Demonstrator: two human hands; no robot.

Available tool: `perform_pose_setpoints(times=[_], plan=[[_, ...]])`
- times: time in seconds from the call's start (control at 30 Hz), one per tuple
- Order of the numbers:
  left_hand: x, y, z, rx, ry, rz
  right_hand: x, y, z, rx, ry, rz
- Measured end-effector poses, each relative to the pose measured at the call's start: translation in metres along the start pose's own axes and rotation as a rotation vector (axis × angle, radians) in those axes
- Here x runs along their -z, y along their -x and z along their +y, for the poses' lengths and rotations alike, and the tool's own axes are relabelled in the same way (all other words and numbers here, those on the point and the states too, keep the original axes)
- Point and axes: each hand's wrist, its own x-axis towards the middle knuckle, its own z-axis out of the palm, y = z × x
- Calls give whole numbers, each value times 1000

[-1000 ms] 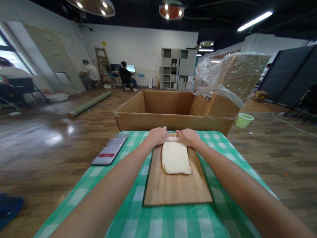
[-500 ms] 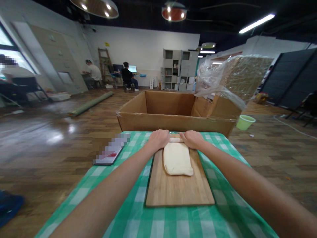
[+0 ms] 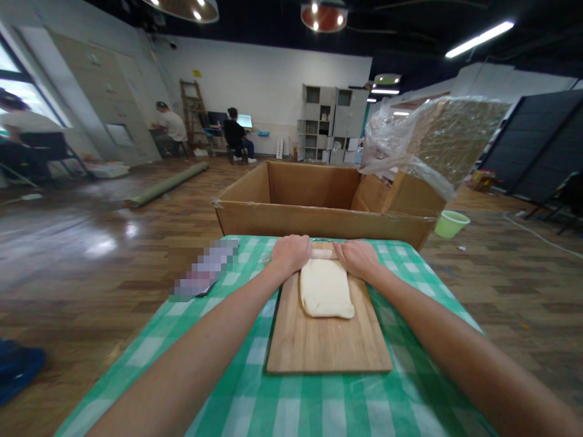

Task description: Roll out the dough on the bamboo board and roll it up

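Note:
A pale rolling pin (image 3: 324,254) lies across the far end of a flat, roughly rectangular sheet of dough (image 3: 326,289). My left hand (image 3: 293,252) is closed round the pin's left end, and my right hand (image 3: 357,258) grips its right end. Only the pin's middle shows between them; both handles are hidden under my fingers. Beneath the dough is a wooden cutting board (image 3: 328,349), its bare near part towards me. The dough's near edge looks thick and slightly rounded, with a small crease at its lower left.
A green-and-white checked tablecloth (image 3: 255,400) covers the table. At its left edge lies a flat, blurred-out object (image 3: 207,270). Beyond the table stands a large open cardboard box (image 3: 319,220), with a plastic-wrapped piece (image 3: 455,136) on its right. A green bucket (image 3: 450,224) is on the floor.
The view has tilted and shifted slightly. Both hands stay on the rolling pin at the dough's far end, and the dough looks much the same.

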Motion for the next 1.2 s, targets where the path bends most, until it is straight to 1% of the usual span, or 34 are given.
perform_pose_setpoints(times=[0.23,0.47,0.73,0.8,0.9,1.2], plan=[[-4,1,0,57,7,21,-8,-1,1,-55,-28,54],[-2,0,1,76,51,2,-11,-3,5,-56,-41,48],[-8,-4,5,116,53,43,-12,-4,8,-80,-52,65],[-10,-6,5,137,44,59,-11,-4,8,-72,-66,73],[-11,-8,5,148,18,48,-10,-4,8,-43,-80,90],[2,3,12,95,-25,57,-12,-2,8,-39,-74,145]])
